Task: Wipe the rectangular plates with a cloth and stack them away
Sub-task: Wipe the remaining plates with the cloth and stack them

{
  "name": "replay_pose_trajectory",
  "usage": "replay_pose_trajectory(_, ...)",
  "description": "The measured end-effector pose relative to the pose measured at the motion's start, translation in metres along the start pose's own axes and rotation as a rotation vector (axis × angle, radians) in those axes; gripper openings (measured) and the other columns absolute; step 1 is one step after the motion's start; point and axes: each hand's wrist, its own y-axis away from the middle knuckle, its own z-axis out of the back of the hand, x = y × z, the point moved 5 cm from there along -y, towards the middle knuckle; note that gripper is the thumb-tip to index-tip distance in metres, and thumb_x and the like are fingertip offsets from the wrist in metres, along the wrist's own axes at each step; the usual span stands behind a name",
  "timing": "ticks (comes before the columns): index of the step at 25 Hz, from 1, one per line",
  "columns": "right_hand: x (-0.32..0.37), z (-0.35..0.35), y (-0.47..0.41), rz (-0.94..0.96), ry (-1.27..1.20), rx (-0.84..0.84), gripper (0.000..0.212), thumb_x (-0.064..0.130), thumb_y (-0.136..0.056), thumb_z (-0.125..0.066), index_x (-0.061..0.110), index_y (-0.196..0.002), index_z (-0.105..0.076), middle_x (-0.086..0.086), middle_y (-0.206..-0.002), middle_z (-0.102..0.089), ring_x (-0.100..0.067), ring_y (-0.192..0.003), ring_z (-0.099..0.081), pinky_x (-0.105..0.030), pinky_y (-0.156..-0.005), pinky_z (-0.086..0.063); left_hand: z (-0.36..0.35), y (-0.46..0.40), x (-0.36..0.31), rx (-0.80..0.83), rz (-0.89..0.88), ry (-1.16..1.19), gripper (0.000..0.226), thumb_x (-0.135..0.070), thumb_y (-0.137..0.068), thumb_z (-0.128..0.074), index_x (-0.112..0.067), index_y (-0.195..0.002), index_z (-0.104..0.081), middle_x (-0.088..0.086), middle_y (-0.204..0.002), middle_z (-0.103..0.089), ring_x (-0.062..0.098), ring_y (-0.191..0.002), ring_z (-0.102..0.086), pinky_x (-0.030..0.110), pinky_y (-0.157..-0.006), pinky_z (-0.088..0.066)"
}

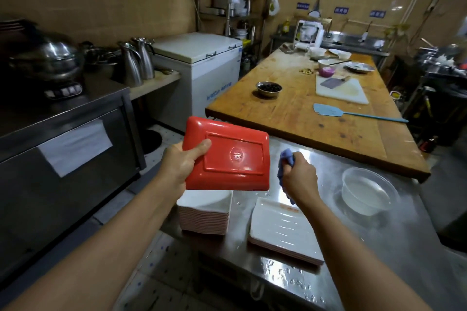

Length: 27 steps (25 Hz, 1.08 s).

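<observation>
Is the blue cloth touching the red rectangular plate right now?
Apart. The head view shows bare steel counter between the blue cloth gripped by the right hand and the red rectangular plate held by the left hand.

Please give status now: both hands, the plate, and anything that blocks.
Left hand grips red rectangular plastic plate, underside up. Right hand clutches crumpled blue cloth, beside the plate. Tall plate stack below; nothing blocking.

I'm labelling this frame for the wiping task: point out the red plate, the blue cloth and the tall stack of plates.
red plate [235, 156]: head view, on its upturned underside.
blue cloth [286, 156]: head view, on the bunched top above the right hand.
tall stack of plates [202, 219]: head view, on its side edges.
</observation>
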Motion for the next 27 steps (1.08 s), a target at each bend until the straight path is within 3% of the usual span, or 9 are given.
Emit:
replay_pose_trajectory(2,0.002,-0.004,0.003,0.017,-0.075,0.014,0.016,0.014,-0.091,-0.037,0.012,-0.086,-0.052,-0.005,-0.066,-0.062,-0.012,-0.043,-0.056,-0.026,-0.041,-0.045,0.010,-0.007,-0.013,-0.052,-0.270,-0.303,0.013,-0.025,-0.075,-0.075,-0.022,-0.085,-0.068,-0.010,-0.069,-0.068,0.009,-0.066,-0.066,0.027,-0.061,-0.051)
replay_pose_trajectory(4,0.006,-0.008,0.006,0.033,-0.079,0.032,0.015,0.017,-0.096,-0.039,0.012,-0.087,-0.050,0.003,-0.063,-0.056,0.002,-0.042,-0.055,-0.009,-0.034,-0.035,0.008,-0.007,-0.017,-0.037,-0.533,-0.695,0.011,-0.031,-0.075,-0.077,-0.024,-0.079,-0.069,-0.011,-0.065,-0.063,0.008,-0.062,-0.060,0.025,-0.057,-0.047)
replay_pose_trajectory(6,0.007,-0.014,0.008,0.019,-0.096,0.072,0.011,0.021,-0.099,-0.040,0.015,-0.093,-0.048,0.007,-0.064,-0.055,0.005,-0.042,-0.055,-0.007,-0.034,-0.033,-0.001,-0.001,-0.008,0.032,-0.728,-1.004,0.016,-0.033,-0.076,-0.076,-0.021,-0.083,-0.070,-0.008,-0.068,-0.060,0.010,-0.061,-0.056,0.023,-0.053,-0.040)
replay_pose_trajectory(9,0.005,-0.018,0.011,-0.002,-0.122,0.119,0.010,0.022,-0.099,-0.041,0.017,-0.096,-0.049,0.005,-0.064,-0.058,0.002,-0.041,-0.056,-0.008,-0.034,-0.034,-0.010,0.010,0.016,0.114,-0.966,-1.347,0.013,-0.017,-0.073,-0.079,-0.011,-0.075,-0.068,0.003,-0.069,-0.061,0.023,-0.061,-0.059,0.025,-0.049,-0.041)
replay_pose_trajectory(11,0.004,-0.017,0.013,0.004,-0.113,0.124,0.012,0.021,-0.099,-0.040,0.016,-0.094,-0.050,0.005,-0.064,-0.057,0.008,-0.043,-0.055,-0.006,-0.034,-0.033,-0.011,0.015,0.027,0.156,-1.014,-1.427,0.017,-0.007,-0.066,-0.081,-0.007,-0.067,-0.064,0.007,-0.064,-0.058,0.027,-0.057,-0.058,0.029,-0.040,-0.043)
replay_pose_trajectory(14,0.003,-0.016,0.014,0.023,-0.106,0.132,0.013,0.021,-0.099,-0.040,0.015,-0.094,-0.051,0.006,-0.064,-0.058,0.008,-0.045,-0.055,-0.005,-0.037,-0.035,-0.015,0.022,0.042,0.233,-1.078,-1.553,0.025,0.000,-0.056,-0.083,-0.008,-0.057,-0.059,0.006,-0.057,-0.053,0.024,-0.051,-0.054,0.024,-0.032,-0.034)
replay_pose_trajectory(17,0.001,-0.016,0.015,0.019,-0.101,0.135,0.014,0.022,-0.099,-0.039,0.015,-0.095,-0.051,0.005,-0.064,-0.058,-0.001,-0.043,-0.056,-0.006,-0.036,-0.035,-0.015,0.028,0.057,0.288,-1.127,-1.639,0.030,0.002,-0.049,-0.084,-0.011,-0.053,-0.056,0.004,-0.054,-0.051,0.020,-0.046,-0.050,0.020,-0.031,-0.030)
replay_pose_trajectory(22,-0.004,-0.017,0.017,-0.004,-0.079,0.148,0.018,0.025,-0.100,-0.038,0.012,-0.100,-0.051,0.003,-0.068,-0.058,-0.007,-0.053,-0.055,-0.005,-0.038,-0.036,-0.005,0.023,0.084,0.358,-1.041,-1.621,0.035,0.002,-0.045,-0.086,-0.010,-0.053,-0.053,0.003,-0.055,-0.050,0.018,-0.048,-0.049,0.019,-0.031,-0.027)
replay_pose_trajectory(27,-0.009,-0.014,0.016,-0.028,-0.073,0.149,0.019,0.025,-0.100,-0.038,0.011,-0.099,-0.052,0.003,-0.065,-0.058,-0.003,-0.045,-0.052,-0.005,-0.035,-0.034,0.000,0.004,0.099,0.431,-0.919,-1.642,0.047,-0.026,-0.031,-0.096,-0.013,-0.054,-0.057,0.000,-0.060,-0.055,0.016,-0.051,-0.054,0.018,-0.031,-0.034)
